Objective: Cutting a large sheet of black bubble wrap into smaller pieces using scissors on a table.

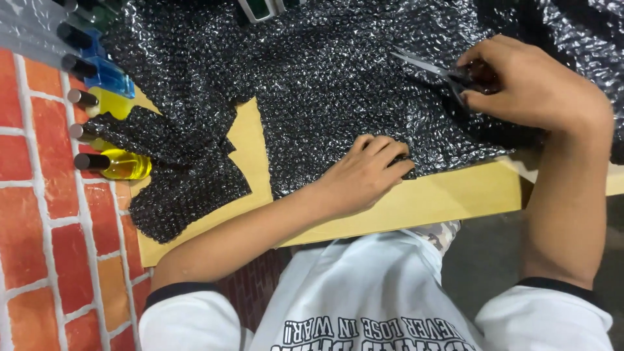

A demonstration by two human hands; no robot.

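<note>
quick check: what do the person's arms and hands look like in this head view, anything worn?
Both hands are bare: no gloves, rings or watch visible on the left hand or the right hand. The forearms are uncovered. Each arm comes out of a short white sleeve edged with a dark band at the cuff. The sleeves belong to a white T-shirt with dark printed lettering across the chest.

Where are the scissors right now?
In the head view, the scissors are at the upper right, held in the right hand with blades open over the black bubble wrap, above the left hand.
</note>
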